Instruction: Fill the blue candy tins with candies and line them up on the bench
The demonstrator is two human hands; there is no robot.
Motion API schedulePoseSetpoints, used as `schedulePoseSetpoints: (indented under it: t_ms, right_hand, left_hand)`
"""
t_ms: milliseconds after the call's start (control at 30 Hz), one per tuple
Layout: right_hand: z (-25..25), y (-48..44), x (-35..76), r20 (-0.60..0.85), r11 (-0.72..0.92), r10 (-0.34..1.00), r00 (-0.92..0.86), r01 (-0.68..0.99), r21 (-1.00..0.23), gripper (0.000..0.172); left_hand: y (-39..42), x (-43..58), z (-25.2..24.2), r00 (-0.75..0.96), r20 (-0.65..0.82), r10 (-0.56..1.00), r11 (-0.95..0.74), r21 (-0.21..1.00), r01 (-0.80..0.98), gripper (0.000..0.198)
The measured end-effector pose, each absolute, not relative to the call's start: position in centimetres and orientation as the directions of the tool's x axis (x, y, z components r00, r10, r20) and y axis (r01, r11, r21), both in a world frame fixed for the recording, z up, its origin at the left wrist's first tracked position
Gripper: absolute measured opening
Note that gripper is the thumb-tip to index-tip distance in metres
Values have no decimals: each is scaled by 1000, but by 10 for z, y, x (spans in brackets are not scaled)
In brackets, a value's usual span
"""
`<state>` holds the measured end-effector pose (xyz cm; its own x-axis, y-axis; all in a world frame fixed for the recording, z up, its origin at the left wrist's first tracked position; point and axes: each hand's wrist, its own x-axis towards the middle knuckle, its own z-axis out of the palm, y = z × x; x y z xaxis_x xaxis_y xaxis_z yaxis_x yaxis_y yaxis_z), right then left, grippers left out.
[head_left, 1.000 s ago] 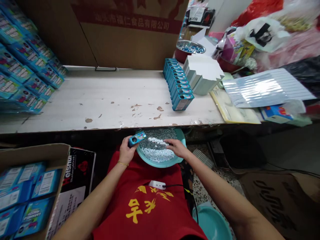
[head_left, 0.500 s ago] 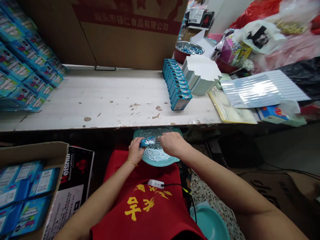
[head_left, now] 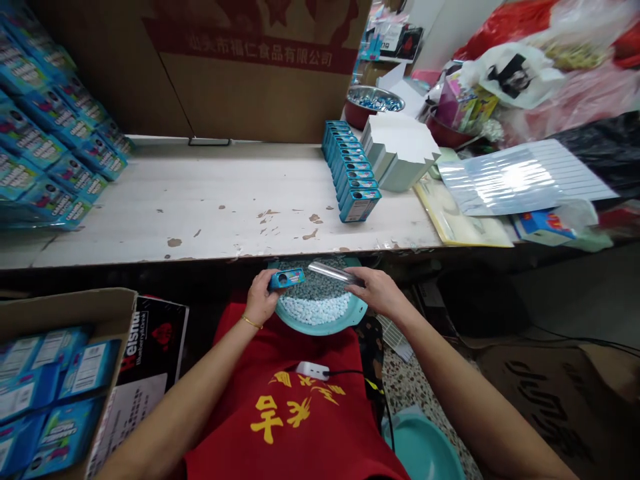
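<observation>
Two hands work over a teal basin (head_left: 356, 316) of pale candies (head_left: 313, 311). The left grip (head_left: 260, 300) closes round a blue tin (head_left: 286, 279), which lies crosswise with a round dark hole at its left end. The right grip (head_left: 379, 292) pinches a silver tube (head_left: 333, 272) at one end, its long axis slanting down to the right, its free tip just beside the tin and nearer the left hand.

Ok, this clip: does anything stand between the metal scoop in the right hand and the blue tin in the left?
Nothing visible does. The narrow metal scoop in the right hand points at the blue tin in the left hand, with a small open gap between them, above the teal basin of mints.
</observation>
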<state>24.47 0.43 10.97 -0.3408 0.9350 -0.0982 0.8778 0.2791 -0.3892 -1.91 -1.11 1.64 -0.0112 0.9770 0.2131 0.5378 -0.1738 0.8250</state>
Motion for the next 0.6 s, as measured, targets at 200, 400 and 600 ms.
schedulePoseSetpoints:
  t_ms: [200,400,600]
  right_hand:
    - [116,8,197,159,514,846,-508,699,-497,51]
    - [153,46,225,211,543,839,-501,781,-308,42]
    - [151,110,276,325,457,865,-382,868,-197,37]
  left_hand:
    - [-10,22,32,4,109,994,-108,982,157,38]
    - [-5,23,74,-32,144,989,-138,979,147,68]
    - [-21,-78,78,-306,159,939,-84,966,244,48]
